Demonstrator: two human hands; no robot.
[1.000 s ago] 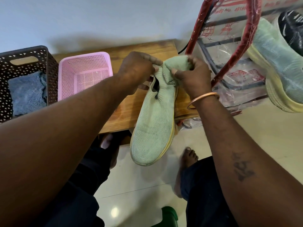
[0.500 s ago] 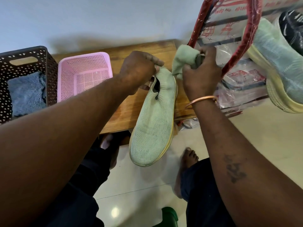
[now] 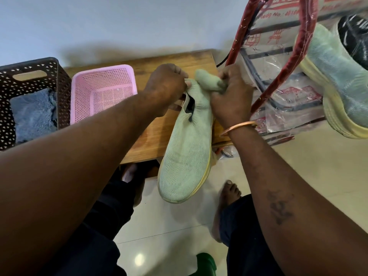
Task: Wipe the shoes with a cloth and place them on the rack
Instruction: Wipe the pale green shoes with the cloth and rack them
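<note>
Wooden and low, the bench stood against the wall, with the plastic-wrapped rack just past its right edge. On the rack lay a second green shoe and, beside it, a black shoe. A brown basket holding a blue towel stood just left of the pink basket, which sat at the bench's left end. The pale green shoe hung in the air over the bench's front right corner, its toe past the front edge. The left hand pinched its heel collar with curled fingers. The right hand had its fingers clamped round a wadded green cloth, which touched the heel.
</note>
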